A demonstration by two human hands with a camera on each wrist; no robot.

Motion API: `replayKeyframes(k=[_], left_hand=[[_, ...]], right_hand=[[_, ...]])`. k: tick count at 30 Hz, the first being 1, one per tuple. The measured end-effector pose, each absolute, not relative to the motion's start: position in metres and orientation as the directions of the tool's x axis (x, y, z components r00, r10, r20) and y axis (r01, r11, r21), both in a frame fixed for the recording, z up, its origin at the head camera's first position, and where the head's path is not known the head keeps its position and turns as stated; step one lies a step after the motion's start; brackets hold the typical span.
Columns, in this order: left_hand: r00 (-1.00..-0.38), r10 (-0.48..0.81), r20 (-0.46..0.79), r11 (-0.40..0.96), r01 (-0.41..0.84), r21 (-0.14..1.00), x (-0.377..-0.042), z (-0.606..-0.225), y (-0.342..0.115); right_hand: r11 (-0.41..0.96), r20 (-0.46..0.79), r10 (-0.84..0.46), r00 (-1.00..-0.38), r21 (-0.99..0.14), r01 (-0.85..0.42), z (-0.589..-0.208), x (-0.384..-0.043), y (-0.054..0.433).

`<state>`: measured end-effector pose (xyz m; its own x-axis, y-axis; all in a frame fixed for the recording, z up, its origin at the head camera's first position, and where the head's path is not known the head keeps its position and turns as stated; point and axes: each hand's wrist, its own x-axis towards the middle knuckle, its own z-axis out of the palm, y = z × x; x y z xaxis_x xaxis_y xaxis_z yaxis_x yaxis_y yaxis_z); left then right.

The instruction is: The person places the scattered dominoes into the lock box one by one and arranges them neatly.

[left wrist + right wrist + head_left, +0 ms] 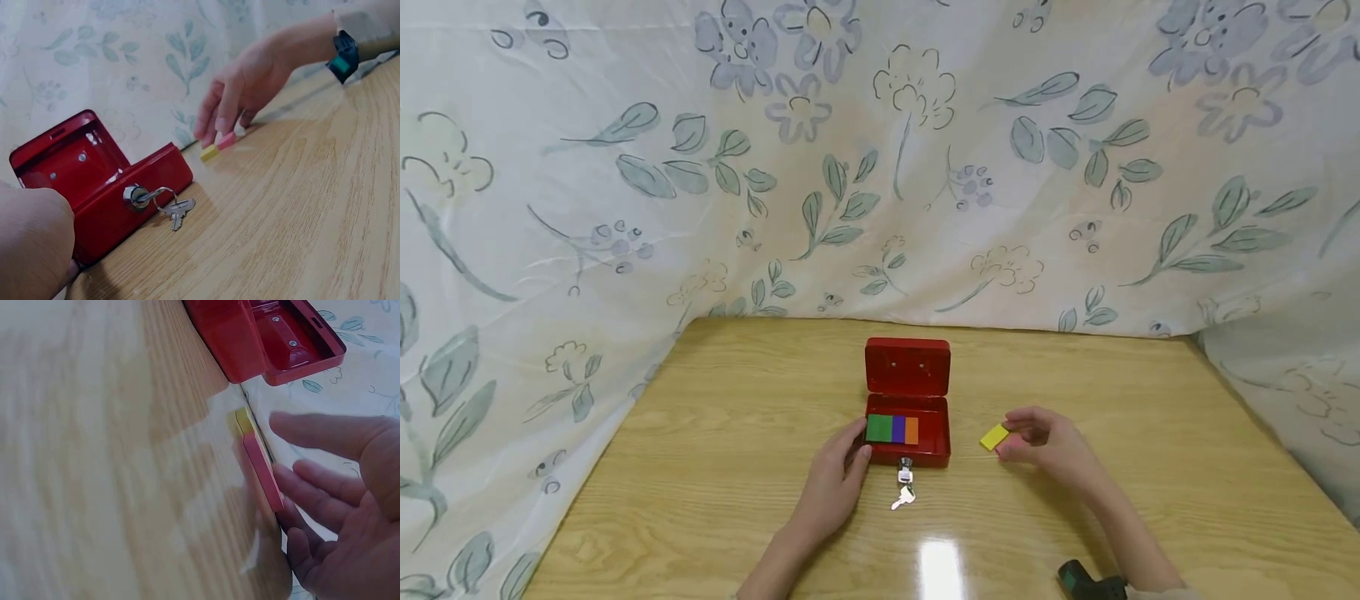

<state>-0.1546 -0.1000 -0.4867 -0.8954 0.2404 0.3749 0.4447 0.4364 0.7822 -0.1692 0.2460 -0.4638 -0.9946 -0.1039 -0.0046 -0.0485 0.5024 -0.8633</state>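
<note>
A small red metal cash box (934, 460) stands on the table with its lid (907, 367) raised. Inside, at the left, green blocks (880, 428), a purple block (898, 429) and an orange block (912, 431) lie side by side. My left hand (832, 483) holds the box's front left corner, fingers along the left wall. To the right, a yellow flat block (994, 437) lies against a pink block (1013, 444). My right hand (1051, 448) spreads its thumb and fingers around the pink block, which it partly covers; in the right wrist view the thumb stands apart from it.
Keys on a ring (177, 209) hang from the lock (134, 197) in the box's front. Wood-grain tabletop (700, 467) surrounds the box. Floral cloth (850, 167) rises behind and at both sides. The right wrist wears a dark device (1090, 583).
</note>
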Motion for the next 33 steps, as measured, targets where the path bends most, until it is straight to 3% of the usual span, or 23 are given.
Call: replayKeyframes(k=[33], left_hand=[[-0.895,0.24,0.376,0.454,0.446,0.772,-0.156,-0.483,-0.098]], right_hand=[[0.453,0.037,-0.304,-0.952,-0.873,-0.179,-0.463,-0.175,0.229]])
